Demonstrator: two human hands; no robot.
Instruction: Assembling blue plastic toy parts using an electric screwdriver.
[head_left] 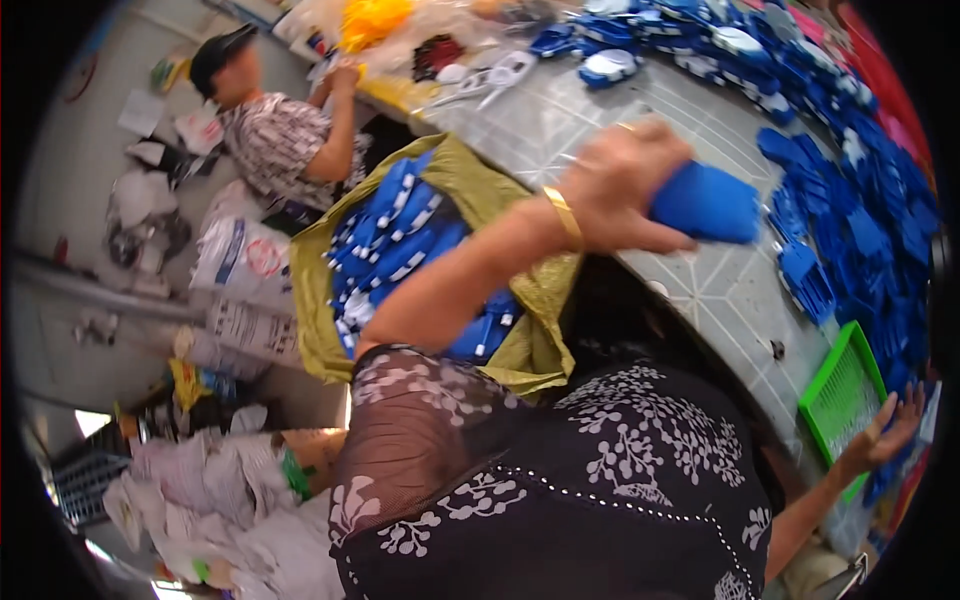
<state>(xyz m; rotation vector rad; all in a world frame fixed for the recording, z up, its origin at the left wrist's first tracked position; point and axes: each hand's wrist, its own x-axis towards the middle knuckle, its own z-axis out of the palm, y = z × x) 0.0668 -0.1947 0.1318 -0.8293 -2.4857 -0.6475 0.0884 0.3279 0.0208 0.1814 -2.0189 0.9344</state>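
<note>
My left hand, with a gold bangle at its wrist, is closed round a flat blue plastic piece above the table. Its broad end sticks out to the right; the rest is hidden in my grip and blurred by motion. At the far right, my right hand has its fingers spread and holds nothing I can see, beside a green plastic basket. Below my left forearm stands an olive woven sack, filled with blue pieces with white ends.
Many blue plastic pieces, some slotted, lie heaped along the table's right and far sides. White plastic parts and a yellow bundle lie farther back. Another person works at far left. White sacks and pale cloth fill the left.
</note>
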